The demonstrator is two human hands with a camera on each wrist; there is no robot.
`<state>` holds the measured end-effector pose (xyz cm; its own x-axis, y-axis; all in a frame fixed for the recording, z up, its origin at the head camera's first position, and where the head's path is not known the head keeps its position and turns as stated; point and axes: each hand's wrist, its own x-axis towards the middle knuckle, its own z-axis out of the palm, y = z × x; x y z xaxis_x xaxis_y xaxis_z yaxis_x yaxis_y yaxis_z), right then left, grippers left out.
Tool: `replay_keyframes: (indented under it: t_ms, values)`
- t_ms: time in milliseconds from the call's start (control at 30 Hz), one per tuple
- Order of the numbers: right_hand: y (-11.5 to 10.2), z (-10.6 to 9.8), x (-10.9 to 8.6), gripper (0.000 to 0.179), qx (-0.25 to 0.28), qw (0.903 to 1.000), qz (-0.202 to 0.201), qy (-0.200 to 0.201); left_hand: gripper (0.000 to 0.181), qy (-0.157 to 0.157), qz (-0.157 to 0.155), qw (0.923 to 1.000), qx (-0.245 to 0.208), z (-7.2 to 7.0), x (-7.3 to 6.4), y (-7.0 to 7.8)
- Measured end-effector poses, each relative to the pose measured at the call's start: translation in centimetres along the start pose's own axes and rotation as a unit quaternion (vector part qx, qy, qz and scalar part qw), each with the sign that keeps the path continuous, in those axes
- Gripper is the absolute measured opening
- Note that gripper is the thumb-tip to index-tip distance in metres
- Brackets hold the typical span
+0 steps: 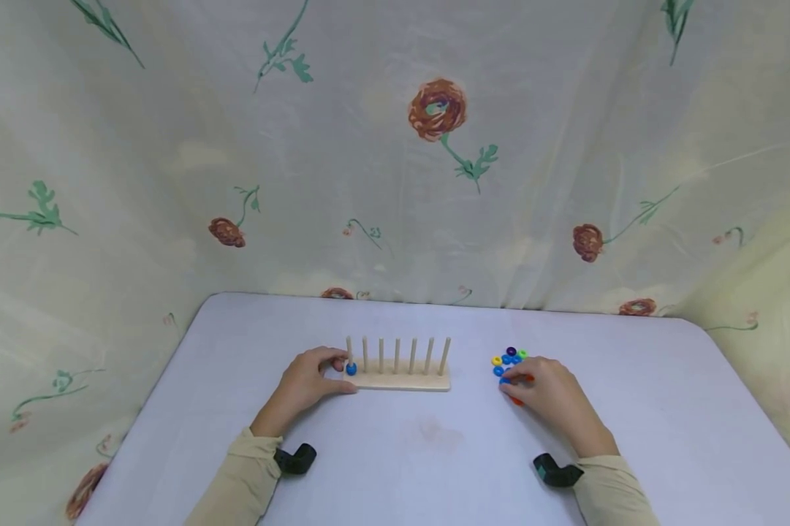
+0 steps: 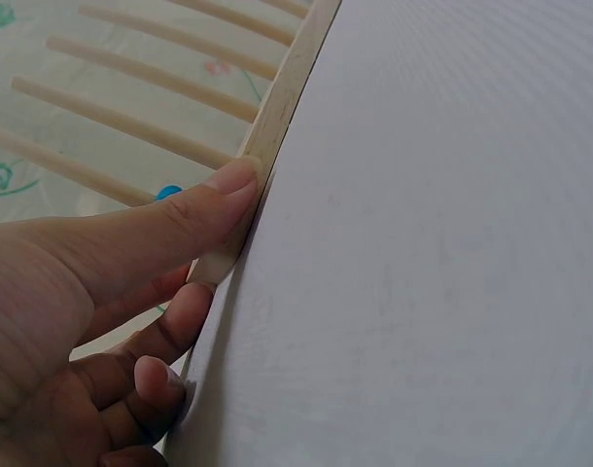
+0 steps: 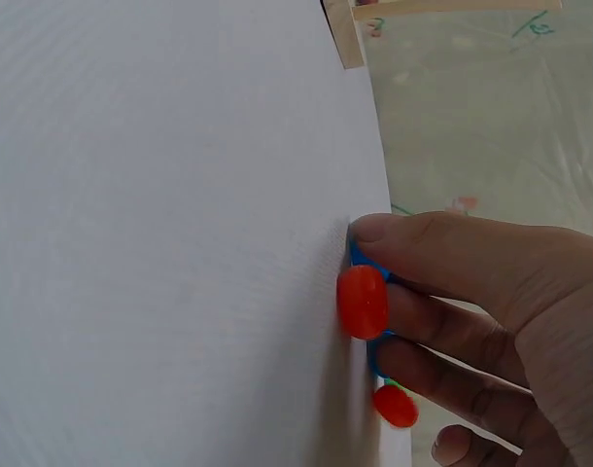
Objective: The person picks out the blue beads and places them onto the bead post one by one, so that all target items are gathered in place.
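Note:
A pale wooden peg rack (image 1: pixel 401 381) with a row of several upright pegs stands on the table. My left hand (image 1: pixel 305 380) grips its left end, thumb on the front edge of the base and fingers behind the end. One blue bead (image 1: pixel 351 370) sits low on the leftmost peg. To the right of the rack, my right hand (image 1: pixel 552 394) is at a small group of beads, its thumb and fingertips pinching a blue bead (image 3: pixel 365 257). A red-orange bead (image 3: pixel 363 302) lies right beside those fingers. The hand partly covers the group.
Beyond the right hand's fingertips lie a purple bead (image 1: pixel 511 351), a yellow bead (image 1: pixel 496 361), a green bead (image 1: pixel 522 354) and several blue ones. The white table (image 1: pixel 395 467) ends at a flowered curtain (image 1: pixel 368 183) behind it.

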<state>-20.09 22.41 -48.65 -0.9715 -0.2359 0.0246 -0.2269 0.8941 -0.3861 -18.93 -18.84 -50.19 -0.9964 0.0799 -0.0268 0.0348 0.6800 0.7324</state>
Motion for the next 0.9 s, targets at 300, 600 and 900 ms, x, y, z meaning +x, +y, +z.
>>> replay_keyframes:
  t_ms: [300,600,900]
  values:
    - [0.0,0.2,-0.4,0.024,0.028,0.999,-0.014,0.032,0.056,-0.001,0.001,1.0,0.003,-0.2,-0.3,0.1]
    - [-1.0,0.8,-0.8,0.022,0.044,0.9959,-0.059,0.052,0.056,-0.002,-0.008,0.9999,0.013,-0.3,-0.9,-0.8]
    - [-1.2,-0.1,-0.3,0.019,0.064,0.9872,-0.111,0.096,0.059,-0.016,-0.001,0.9999,0.001,-0.4,0.2,-0.3]
